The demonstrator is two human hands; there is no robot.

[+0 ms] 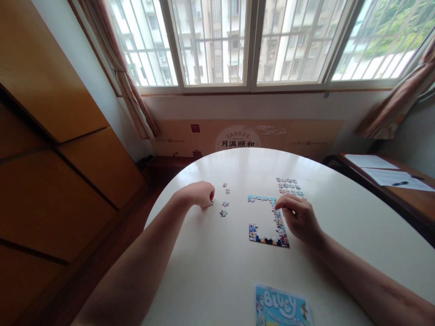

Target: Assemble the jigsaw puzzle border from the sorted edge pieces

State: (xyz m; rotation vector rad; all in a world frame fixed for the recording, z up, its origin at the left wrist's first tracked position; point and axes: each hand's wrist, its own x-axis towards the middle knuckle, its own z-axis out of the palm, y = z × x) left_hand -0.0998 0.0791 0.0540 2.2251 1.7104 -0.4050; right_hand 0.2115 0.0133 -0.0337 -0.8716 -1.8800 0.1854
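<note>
A partly assembled jigsaw puzzle (268, 241) lies on the white round table, its border joined along the top, right and bottom. My right hand (299, 216) is at its upper right corner, fingers curled and the index fingertip on the border; anything under the fingers is hidden. Over to the left, my left hand (201, 194) is closed in a pinch at the tabletop, with a small jigsaw piece (211, 203) showing at its fingertips. Between my hands lie several loose pieces (223, 213). Behind my right hand, more pieces (288, 186) are laid out in rows.
A blue Bluey picture card (282, 308) lies at the near edge of the white table (210, 271). To the right, papers (390, 176) and a dark pen rest on a wooden surface. A wooden cabinet (50, 181) stands at left, and barred windows are ahead.
</note>
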